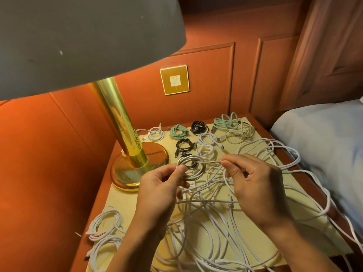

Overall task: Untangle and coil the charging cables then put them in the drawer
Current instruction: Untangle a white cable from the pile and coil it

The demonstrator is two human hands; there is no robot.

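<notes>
Though a loose white bundle point(106, 222) sat at the table's point(125, 199) front-left corner, the work was at centre. Lamp point(140, 169) took the left rear. Running right from its base, at the back: done coils point(177, 131) in white, mint and black, lying flat and apart from the mess, prob. staged for the drawer. Drawer not in view.

L hand point(161, 185) pinched a small white coil point(191, 167) at its rim, thumb against fingers, holding it just above the table. My guess: to stop the turns springing apart. Coil looked thin, round and tight, several turns.

Same cable ran right from the coil's top to the R hand point(253, 183). Thumb + index pinched it taut, other fingers curled. Looked like feeding the next wrap.

Under both hands and to the right lay a big white tangle point(206, 232), loops overlapping. Some strands hung off the right edge next to the bed point(324, 144). Lots left to sort, IMO.
</notes>
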